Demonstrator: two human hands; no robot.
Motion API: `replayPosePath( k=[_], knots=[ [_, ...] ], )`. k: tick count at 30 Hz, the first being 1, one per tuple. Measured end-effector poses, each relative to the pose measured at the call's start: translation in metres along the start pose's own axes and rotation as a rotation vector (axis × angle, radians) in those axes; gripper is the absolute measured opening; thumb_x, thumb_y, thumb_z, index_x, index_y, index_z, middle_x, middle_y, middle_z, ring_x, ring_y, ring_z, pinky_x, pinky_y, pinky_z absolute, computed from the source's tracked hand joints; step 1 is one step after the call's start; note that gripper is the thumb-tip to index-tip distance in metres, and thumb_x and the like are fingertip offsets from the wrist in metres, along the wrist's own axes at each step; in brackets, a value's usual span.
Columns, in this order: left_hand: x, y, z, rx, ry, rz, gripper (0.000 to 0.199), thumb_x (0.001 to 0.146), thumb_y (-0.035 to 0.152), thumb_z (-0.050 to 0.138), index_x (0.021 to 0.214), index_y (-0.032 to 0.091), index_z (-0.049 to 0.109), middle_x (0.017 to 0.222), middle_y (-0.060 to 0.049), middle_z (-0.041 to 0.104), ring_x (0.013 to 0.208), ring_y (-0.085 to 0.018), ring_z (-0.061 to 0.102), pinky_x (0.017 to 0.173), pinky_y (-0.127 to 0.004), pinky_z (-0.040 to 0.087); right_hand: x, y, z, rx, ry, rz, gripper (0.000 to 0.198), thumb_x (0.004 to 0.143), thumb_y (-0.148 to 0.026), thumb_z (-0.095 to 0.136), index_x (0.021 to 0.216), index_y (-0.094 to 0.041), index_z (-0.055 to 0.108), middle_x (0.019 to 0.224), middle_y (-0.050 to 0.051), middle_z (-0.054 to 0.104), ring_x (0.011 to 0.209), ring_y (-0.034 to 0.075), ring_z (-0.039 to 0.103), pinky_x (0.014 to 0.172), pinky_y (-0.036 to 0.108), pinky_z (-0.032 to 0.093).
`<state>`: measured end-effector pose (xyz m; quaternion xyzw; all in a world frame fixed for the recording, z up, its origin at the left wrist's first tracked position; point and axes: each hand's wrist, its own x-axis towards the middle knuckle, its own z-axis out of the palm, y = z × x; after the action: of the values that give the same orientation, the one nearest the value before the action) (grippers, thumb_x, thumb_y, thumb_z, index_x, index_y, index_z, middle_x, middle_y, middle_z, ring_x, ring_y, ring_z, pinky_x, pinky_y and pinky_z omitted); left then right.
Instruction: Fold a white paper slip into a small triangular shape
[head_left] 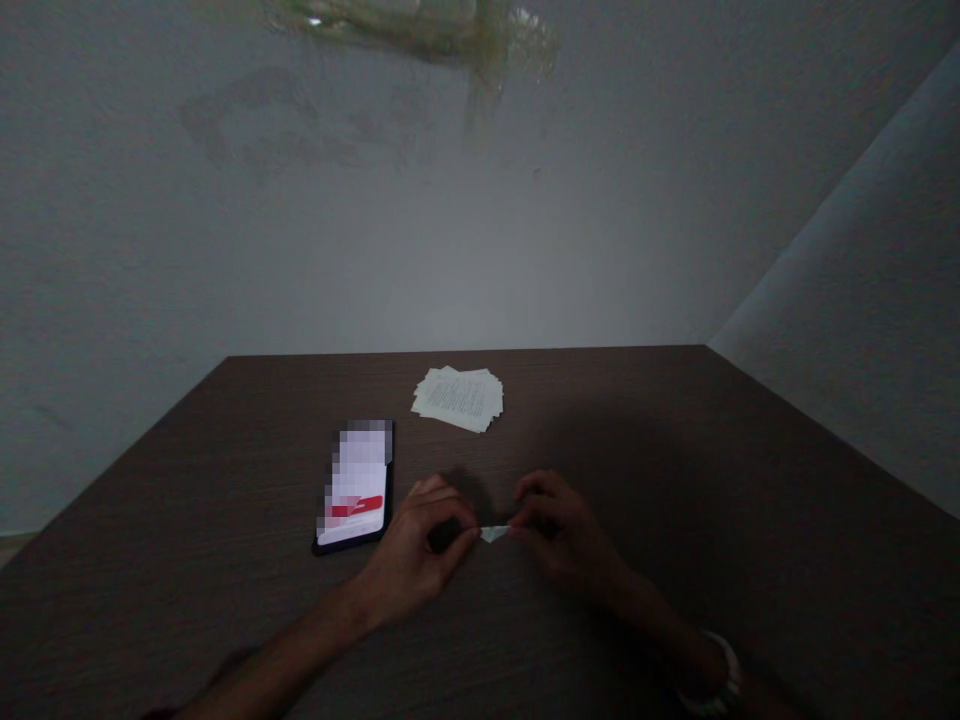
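Observation:
A small folded piece of pale paper (493,534) is stretched between my two hands above the dark wooden table (247,620). My left hand (424,530) pinches its left end between thumb and forefinger. At its right end, my right hand (559,530) pinches it the same way. Both hands are closed on it, and the fingertips hide its ends. Beyond the hands lies an untidy stack of printed paper sheets (459,398). Just left of my left hand is a phone (360,490) with its screen lit.
The table meets a grey wall (450,230) at its far edge. A stained, peeling patch (420,35) marks the wall high up. Another wall (862,280) slants down along the right side. A pale bracelet (727,670) circles my right wrist.

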<state>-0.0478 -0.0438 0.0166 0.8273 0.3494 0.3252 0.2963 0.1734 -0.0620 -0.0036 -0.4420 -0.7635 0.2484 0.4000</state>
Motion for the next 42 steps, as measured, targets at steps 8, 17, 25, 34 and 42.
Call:
replayPosePath(
  k=[8,17,25,34,42],
  knots=[
    [0.0,-0.004,0.001,0.09,-0.072,-0.03,0.017,0.09,0.02,0.051,0.077,0.019,0.062,0.077,-0.001,0.061,0.082,-0.02,0.052,0.078,-0.036,0.039,0.001,-0.001,0.001,-0.093,-0.009,-0.004,0.006,0.08,-0.014,0.062,0.078,-0.019,0.063,0.097,0.006,0.057,0.092,0.02,0.055,0.079,0.035,0.046],
    [-0.004,-0.013,0.012,0.357,-0.036,-0.013,0.011,0.085,0.018,0.058,0.079,0.02,0.066,0.082,-0.003,0.062,0.086,-0.023,0.05,0.076,-0.037,0.036,-0.002,0.003,0.013,-0.292,0.006,-0.077,0.005,0.081,-0.015,0.064,0.083,-0.019,0.063,0.097,0.006,0.056,0.092,0.021,0.052,0.081,0.034,0.045],
    [-0.004,-0.008,0.006,0.489,-0.112,0.083,0.019,0.089,0.018,0.054,0.081,0.022,0.071,0.086,-0.005,0.06,0.087,-0.023,0.049,0.073,-0.036,0.034,0.0,-0.001,0.011,-0.482,-0.183,-0.201,0.02,0.083,-0.009,0.059,0.095,-0.023,0.067,0.102,0.007,0.059,0.092,0.023,0.05,0.08,0.037,0.045],
    [-0.007,-0.012,0.006,0.576,-0.098,0.224,0.018,0.088,0.02,0.053,0.078,0.02,0.069,0.078,-0.005,0.056,0.082,-0.022,0.047,0.071,-0.036,0.032,-0.003,-0.004,0.012,-0.513,-0.171,-0.142,0.021,0.086,-0.013,0.058,0.099,-0.026,0.066,0.1,0.005,0.058,0.093,0.021,0.05,0.082,0.035,0.044],
    [-0.01,-0.015,0.01,0.577,-0.049,0.267,0.021,0.089,0.02,0.051,0.074,0.019,0.066,0.069,-0.004,0.057,0.077,-0.021,0.046,0.071,-0.037,0.031,-0.005,-0.005,0.015,-0.485,-0.103,-0.116,0.015,0.085,-0.012,0.058,0.09,-0.023,0.066,0.098,0.004,0.058,0.09,0.02,0.05,0.08,0.033,0.045]
  ],
)
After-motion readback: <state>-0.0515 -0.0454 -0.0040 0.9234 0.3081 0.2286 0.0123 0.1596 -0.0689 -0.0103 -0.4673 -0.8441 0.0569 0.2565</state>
